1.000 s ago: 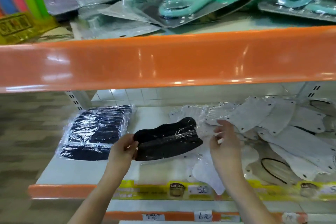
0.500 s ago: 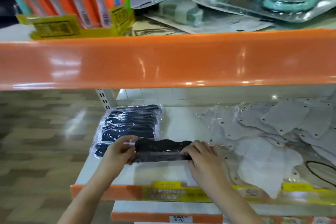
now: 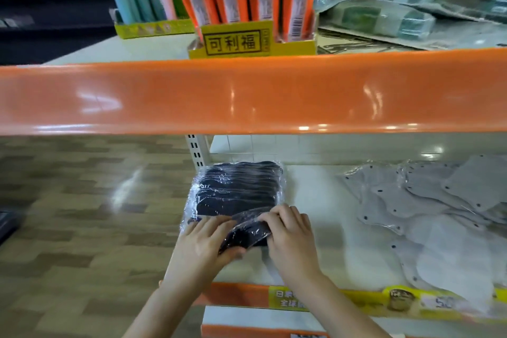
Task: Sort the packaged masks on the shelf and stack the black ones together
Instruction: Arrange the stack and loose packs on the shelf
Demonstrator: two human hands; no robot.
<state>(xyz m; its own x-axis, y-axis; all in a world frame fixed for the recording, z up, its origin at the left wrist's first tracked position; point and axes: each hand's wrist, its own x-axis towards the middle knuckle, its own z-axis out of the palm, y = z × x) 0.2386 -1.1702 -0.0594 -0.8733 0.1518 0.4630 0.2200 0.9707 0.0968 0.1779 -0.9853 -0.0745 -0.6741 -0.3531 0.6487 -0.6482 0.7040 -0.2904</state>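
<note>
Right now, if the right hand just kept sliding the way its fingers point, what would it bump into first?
Probably the stack of black masks: the right hand, gripping a black mask packet, points up-left at it. Depth is uncertain.

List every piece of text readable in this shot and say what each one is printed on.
"可利福": on the yellow display box holding orange packs on the upper shelf.
"日" and "全球": partial white print on the yellow price strip along the lower shelf edge; the rest is blurred.
Handwritten price tag: too blurred to read.
Barcode digits on the orange packs: too small.
</note>
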